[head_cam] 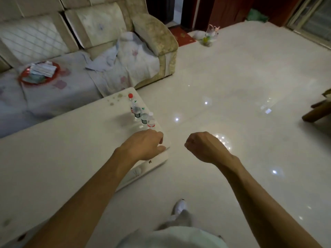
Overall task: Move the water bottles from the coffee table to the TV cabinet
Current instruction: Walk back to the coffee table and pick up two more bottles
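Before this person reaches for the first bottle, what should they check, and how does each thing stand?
1. Hands free: ok. The left hand and right hand are curled and hold nothing.
2. Bottles upright: ok. The water bottles stand in a row by the far edge of the coffee table.
3. Caps tight: cannot tell, too small to see.
4. Within reach: probably ok. The left hand is just short of the nearest bottle.
5. Walking path: ok. The floor beside the table is bare.
6. Room on the TV cabinet: cannot tell, it is out of view.
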